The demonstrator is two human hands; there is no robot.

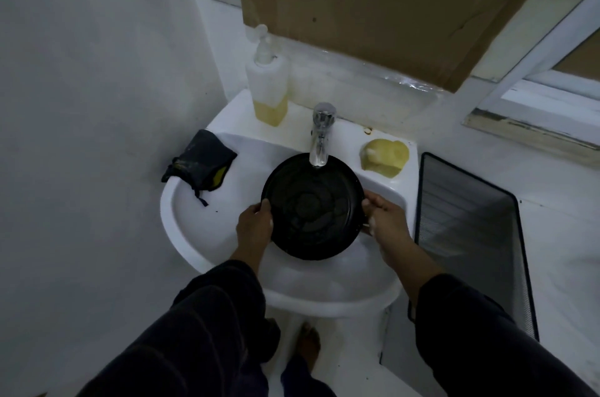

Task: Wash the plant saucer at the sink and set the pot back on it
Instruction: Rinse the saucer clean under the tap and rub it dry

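A round black plant saucer with raised rings inside hangs over the white sink, its far rim under the chrome tap. My left hand grips the saucer's left rim, thumb over the edge. My right hand grips the right rim the same way. No water can be seen running from the tap. The plant pot is not in view.
A soap pump bottle with yellow liquid stands at the sink's back left. A dark scouring pad lies on the left rim, a yellow soap bar on the right. A black mesh bin stands to the right. A bare foot shows below.
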